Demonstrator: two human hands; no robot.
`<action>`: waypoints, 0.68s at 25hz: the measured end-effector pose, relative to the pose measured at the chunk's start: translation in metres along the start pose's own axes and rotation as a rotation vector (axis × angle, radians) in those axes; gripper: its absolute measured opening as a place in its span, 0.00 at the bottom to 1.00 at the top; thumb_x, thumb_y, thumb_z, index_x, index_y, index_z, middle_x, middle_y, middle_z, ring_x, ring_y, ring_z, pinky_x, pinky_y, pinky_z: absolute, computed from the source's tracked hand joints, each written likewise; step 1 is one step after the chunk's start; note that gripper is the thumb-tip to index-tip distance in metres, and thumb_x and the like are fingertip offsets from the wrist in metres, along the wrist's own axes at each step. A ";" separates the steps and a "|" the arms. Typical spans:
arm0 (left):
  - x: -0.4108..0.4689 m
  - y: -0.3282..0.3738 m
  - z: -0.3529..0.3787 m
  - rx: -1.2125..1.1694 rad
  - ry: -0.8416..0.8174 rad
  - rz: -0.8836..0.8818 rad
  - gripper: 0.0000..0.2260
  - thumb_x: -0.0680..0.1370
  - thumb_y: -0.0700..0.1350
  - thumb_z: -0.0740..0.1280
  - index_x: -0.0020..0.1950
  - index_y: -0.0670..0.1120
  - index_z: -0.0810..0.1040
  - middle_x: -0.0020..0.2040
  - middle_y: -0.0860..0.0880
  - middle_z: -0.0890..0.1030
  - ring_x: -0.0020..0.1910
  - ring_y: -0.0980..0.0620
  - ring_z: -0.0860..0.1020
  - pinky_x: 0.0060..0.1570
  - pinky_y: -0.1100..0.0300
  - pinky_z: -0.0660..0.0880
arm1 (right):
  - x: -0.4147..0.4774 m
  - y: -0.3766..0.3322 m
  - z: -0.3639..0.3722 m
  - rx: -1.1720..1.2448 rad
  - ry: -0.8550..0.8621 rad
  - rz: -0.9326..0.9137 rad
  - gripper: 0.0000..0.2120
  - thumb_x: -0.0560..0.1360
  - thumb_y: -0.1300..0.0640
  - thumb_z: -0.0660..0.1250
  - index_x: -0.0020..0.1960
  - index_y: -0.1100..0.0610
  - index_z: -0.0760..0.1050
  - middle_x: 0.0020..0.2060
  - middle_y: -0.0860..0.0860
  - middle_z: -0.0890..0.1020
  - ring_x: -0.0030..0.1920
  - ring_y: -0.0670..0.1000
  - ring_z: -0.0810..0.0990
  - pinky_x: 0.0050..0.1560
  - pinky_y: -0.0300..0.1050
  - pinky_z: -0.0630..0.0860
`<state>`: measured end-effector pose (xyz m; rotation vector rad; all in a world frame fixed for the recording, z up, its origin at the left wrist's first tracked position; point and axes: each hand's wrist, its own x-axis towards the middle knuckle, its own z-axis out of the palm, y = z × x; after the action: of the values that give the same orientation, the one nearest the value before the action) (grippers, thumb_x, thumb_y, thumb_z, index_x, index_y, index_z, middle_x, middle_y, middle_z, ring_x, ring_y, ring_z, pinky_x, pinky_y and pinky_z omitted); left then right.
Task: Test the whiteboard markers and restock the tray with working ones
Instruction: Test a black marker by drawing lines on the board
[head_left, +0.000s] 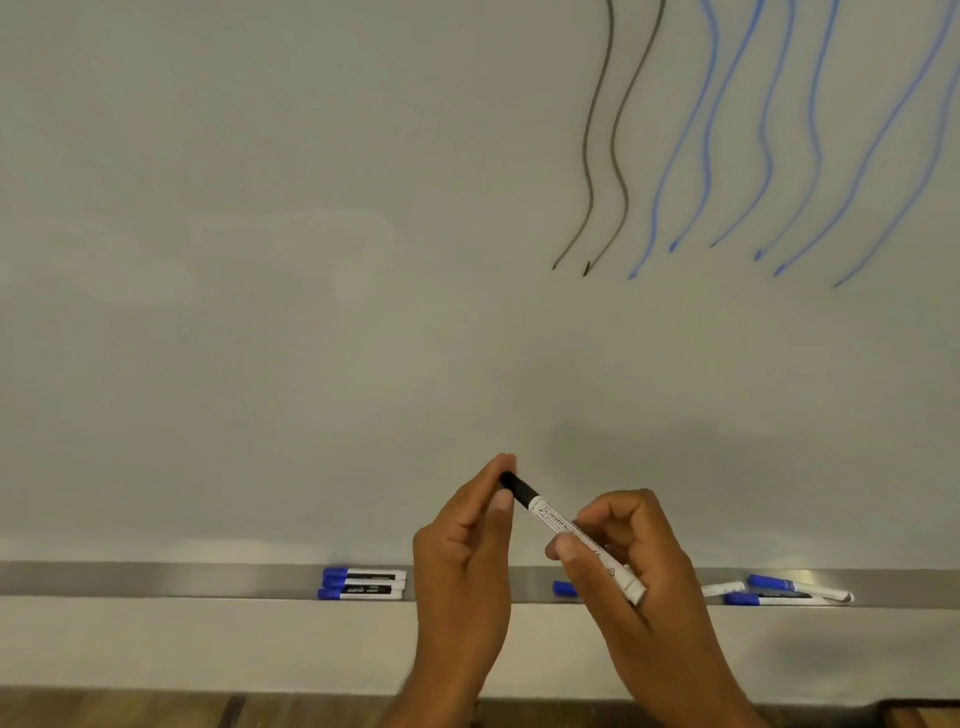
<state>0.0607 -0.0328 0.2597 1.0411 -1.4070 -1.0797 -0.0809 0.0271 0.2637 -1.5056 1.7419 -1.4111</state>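
A white marker with a black cap (550, 516) slants in front of the whiteboard (311, 260). My left hand (470, 551) pinches the black cap end between thumb and fingers. My right hand (628, 561) grips the white barrel lower down. Three blue-capped markers (362, 584) lie stacked on the metal tray (156, 579) to the left of my hands. Several more blue-capped markers (789, 591) lie loosely on the tray to the right, one partly hidden behind my right hand.
Two dark wavy test lines (605, 156) and several blue wavy lines (779, 156) mark the board's upper right. A pale wall strip (208, 644) runs below the tray, with wooden floor (130, 712) beneath.
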 end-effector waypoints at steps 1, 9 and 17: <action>-0.002 -0.008 -0.002 0.173 -0.015 0.104 0.16 0.81 0.57 0.64 0.68 0.65 0.77 0.68 0.62 0.81 0.64 0.67 0.79 0.73 0.60 0.73 | -0.005 -0.004 0.010 0.053 -0.018 -0.005 0.20 0.68 0.26 0.65 0.51 0.37 0.72 0.43 0.41 0.84 0.43 0.48 0.84 0.40 0.38 0.82; 0.005 -0.085 -0.023 0.882 -0.254 0.853 0.27 0.65 0.41 0.86 0.63 0.43 0.85 0.61 0.45 0.87 0.60 0.46 0.86 0.68 0.50 0.74 | -0.004 0.052 0.039 0.079 0.007 0.019 0.11 0.68 0.34 0.68 0.50 0.34 0.78 0.43 0.37 0.84 0.47 0.42 0.83 0.39 0.27 0.77; 0.012 -0.187 -0.024 1.010 -0.442 0.512 0.25 0.61 0.36 0.86 0.55 0.46 0.86 0.51 0.48 0.85 0.46 0.51 0.85 0.46 0.61 0.83 | -0.005 0.170 0.065 -0.252 -0.088 0.303 0.14 0.72 0.33 0.63 0.51 0.40 0.72 0.50 0.37 0.81 0.46 0.42 0.80 0.50 0.36 0.78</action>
<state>0.0914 -0.0873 0.0810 1.0221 -2.5253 -0.1588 -0.1035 -0.0136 0.0878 -1.3280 2.0491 -0.9911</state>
